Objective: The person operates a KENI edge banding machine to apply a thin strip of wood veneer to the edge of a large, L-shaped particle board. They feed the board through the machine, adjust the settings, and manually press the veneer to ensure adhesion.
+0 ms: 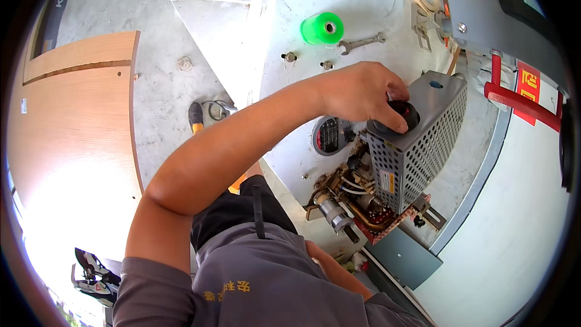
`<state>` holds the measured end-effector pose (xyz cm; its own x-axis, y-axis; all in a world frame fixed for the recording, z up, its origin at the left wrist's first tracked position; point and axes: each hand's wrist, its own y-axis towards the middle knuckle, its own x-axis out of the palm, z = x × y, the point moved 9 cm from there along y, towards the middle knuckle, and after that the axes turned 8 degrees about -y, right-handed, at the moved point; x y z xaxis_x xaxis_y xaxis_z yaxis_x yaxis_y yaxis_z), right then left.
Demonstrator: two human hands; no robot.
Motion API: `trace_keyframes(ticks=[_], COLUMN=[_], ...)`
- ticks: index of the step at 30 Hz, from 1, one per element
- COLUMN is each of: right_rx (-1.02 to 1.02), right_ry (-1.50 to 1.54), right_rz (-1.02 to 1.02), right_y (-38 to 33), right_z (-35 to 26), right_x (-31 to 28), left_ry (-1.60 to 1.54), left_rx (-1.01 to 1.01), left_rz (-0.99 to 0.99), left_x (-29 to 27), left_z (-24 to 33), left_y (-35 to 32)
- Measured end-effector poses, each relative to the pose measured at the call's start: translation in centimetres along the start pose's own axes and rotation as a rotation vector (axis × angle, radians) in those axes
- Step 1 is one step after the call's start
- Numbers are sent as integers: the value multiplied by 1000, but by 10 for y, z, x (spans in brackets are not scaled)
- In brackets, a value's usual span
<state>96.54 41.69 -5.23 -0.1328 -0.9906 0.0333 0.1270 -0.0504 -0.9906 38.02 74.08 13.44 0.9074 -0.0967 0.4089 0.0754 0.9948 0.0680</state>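
My left hand reaches across to the right. Its thumb and fingers close round a black round knob or cap on top of a grey perforated metal housing. Whether that part is fixed or loose, I cannot make out. Below the housing sits a greasy machine head with brass-coloured tubes and a silver cylindrical fitting. Of my right arm, the forearm shows beside my shirt; my right hand is mostly hidden by the shirt, its fingers out of sight.
On the white machine table stand a green thread spool, an open-ended wrench and two bolts. A round gauge-like disc lies near the housing. Red handle at right; wooden panel at left.
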Motion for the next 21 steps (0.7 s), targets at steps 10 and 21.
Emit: trace_keyframes(ticks=[10, 21], right_rx=[-47, -131], right_ry=[-28, -124], right_rz=[29, 185], right_y=[-2, 44], right_z=[-30, -139], right_x=[-17, -107], left_ry=[133, -168], left_rx=[-112, 55], left_rz=[81, 316], left_x=[-4, -4], left_z=[-6, -17], left_y=[-6, -4])
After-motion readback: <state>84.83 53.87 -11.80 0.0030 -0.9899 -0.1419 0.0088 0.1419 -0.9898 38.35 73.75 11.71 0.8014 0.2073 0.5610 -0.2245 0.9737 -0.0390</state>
